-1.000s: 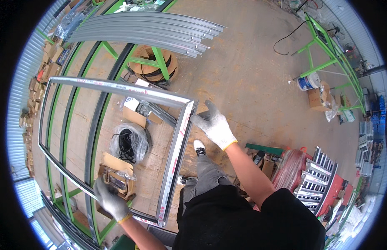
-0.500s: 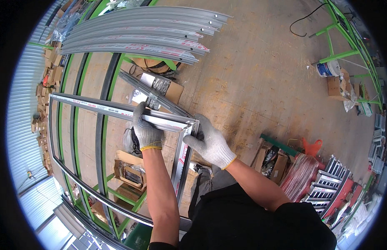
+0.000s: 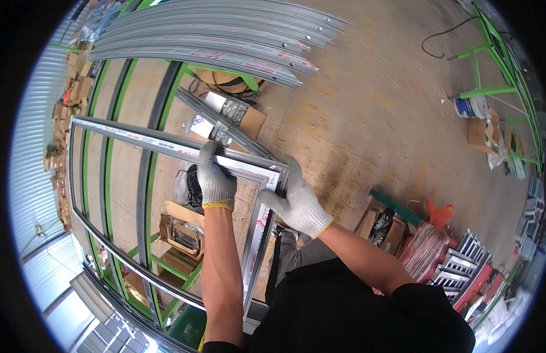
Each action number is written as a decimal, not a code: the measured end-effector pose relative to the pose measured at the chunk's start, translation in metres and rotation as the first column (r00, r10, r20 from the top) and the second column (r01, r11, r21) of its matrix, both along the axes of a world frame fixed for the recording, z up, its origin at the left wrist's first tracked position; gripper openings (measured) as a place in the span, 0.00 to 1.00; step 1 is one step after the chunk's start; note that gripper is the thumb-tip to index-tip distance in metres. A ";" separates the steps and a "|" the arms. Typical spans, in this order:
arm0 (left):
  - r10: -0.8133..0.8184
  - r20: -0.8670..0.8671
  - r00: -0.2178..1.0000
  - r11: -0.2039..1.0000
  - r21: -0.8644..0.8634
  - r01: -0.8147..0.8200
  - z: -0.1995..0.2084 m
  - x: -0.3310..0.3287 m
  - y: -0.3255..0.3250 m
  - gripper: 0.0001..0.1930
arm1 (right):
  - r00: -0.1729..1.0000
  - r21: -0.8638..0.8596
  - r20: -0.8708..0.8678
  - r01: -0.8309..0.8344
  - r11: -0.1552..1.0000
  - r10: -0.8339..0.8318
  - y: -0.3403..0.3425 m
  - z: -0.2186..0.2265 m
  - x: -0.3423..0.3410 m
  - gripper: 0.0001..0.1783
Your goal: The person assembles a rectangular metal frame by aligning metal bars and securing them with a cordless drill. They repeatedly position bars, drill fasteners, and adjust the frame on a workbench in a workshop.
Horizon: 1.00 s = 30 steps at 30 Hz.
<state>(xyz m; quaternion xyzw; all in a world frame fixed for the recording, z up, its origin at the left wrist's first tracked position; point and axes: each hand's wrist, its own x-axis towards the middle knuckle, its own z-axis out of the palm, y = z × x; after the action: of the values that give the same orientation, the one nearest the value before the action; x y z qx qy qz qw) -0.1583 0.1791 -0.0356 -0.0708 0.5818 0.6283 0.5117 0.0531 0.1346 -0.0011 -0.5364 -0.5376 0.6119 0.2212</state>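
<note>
**Metal frame held at its corner by two gloved hands**

The metal frame [image 3: 167, 144] is a big grey rectangle made of thin bars. It fills the left and middle of the picture. Its top bar runs from the upper left down toward the middle. Its right bar runs from the middle down toward the bottom edge. The two bars meet at a corner in the middle of the picture.

The left hand [image 3: 216, 179] wears a grey knitted glove with a yellow cuff. It sits on the top bar, just beside the corner. Its fingers are curled over the bar and grip it.

The right hand [image 3: 296, 203] wears the same kind of glove. It is at the corner itself, on the outer side of the frame. Its fingers press flat against the end of the bar and its thumb points left toward the right bar. The hand touches the frame, but I cannot tell if it is wrapped around it.

The frame lies on a green rack [image 3: 149, 194] with long green bars under it. A pile of long grey metal strips [image 3: 214, 35] lies at the top of the picture. Cardboard boxes [image 3: 234, 117] sit under the rack, near the upper middle. The floor [image 3: 373, 129] is brown and rough on the right. A white bucket [image 3: 470, 107] stands at the upper right. An orange thing [image 3: 438, 213] lies at the lower right, near some red packs [image 3: 423, 253].
</note>
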 end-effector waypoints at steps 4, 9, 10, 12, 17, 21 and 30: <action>-0.208 -0.346 0.915 0.976 -0.141 0.168 0.033 -0.030 -0.061 0.13 | 1.000 0.016 0.023 0.001 1.000 -0.001 -0.002 -0.001 0.004 0.60; -0.246 -0.843 0.479 0.933 -0.340 -0.121 0.091 -0.125 -0.231 0.20 | 0.987 0.178 -0.025 0.161 0.971 -0.160 -0.002 -0.026 -0.009 0.65; -0.256 -0.906 0.338 0.903 -0.349 -0.251 0.100 -0.140 -0.267 0.21 | 0.979 0.039 -0.109 0.176 0.984 -0.171 -0.003 -0.027 -0.005 0.61; -0.306 -0.852 0.426 0.717 -0.500 -0.485 0.118 -0.157 -0.330 0.28 | 0.890 -0.014 -0.393 0.244 0.970 -0.230 0.002 -0.030 -0.011 0.36; -0.038 -0.466 0.884 0.847 -0.485 -0.219 0.078 -0.132 -0.406 0.28 | 0.928 0.327 -0.169 0.370 0.870 -0.331 -0.013 -0.044 -0.023 0.31; 0.062 -0.325 0.944 0.974 -0.187 -0.129 0.033 -0.117 -0.415 0.13 | 0.783 0.222 -0.223 0.621 0.752 -0.581 -0.088 -0.062 -0.015 0.34; -0.166 -0.357 0.919 0.944 -0.328 0.043 0.038 -0.124 -0.397 0.15 | 0.853 0.182 -0.149 0.521 0.834 -0.500 -0.197 -0.061 -0.114 0.51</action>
<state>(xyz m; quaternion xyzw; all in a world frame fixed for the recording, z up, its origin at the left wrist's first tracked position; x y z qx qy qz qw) -0.2822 -0.2184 0.0023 0.0032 0.7651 0.5009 0.4047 -0.0610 -0.0622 -0.0619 -0.6034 -0.4269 0.4934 0.4585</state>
